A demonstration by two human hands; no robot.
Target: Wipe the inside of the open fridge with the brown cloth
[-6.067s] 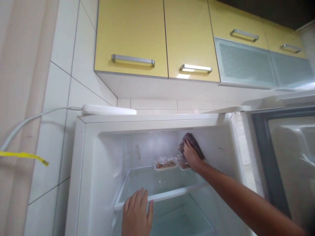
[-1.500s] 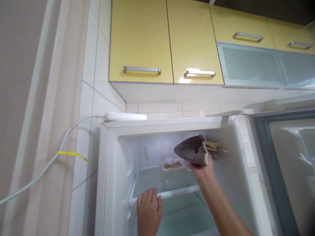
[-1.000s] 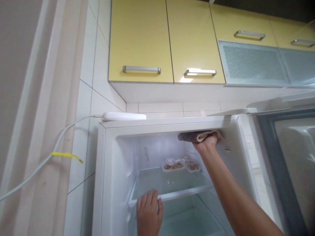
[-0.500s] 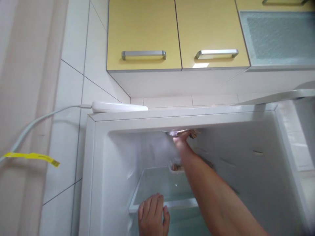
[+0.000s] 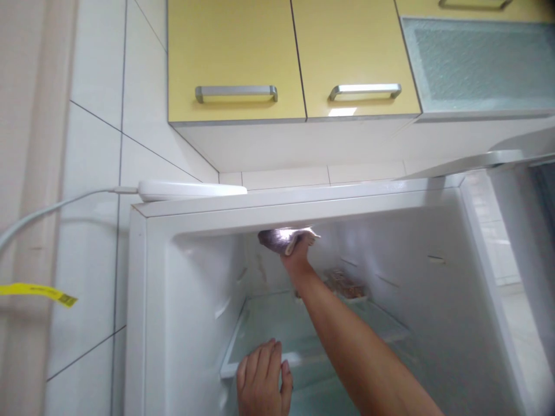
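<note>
My right hand (image 5: 299,254) reaches deep into the open fridge (image 5: 143,300), up by its inner ceiling. It is closed on a crumpled greyish cloth (image 5: 273,240), which is pressed against the ceiling beside a bright light spot. Some of the fingers are hidden by the cloth. Lower down, my left hand (image 5: 262,375) rests at the front edge of the glass shelf (image 5: 269,323), back of the hand up, fingers stretched out and thumb slightly apart. Nothing shows in it.
Packs of reddish-brown food (image 5: 344,284) sit at the shelf's back right. On the fridge top lies a white device (image 5: 191,189) with a cable (image 5: 56,205). Yellow cabinets (image 5: 234,52) hang above. The fridge door (image 5: 520,242) stands open at right.
My right hand has moved left along the ceiling with the cloth, more of which now shows. Food packs behind my forearm have come into view. My left hand stays at the shelf edge.
</note>
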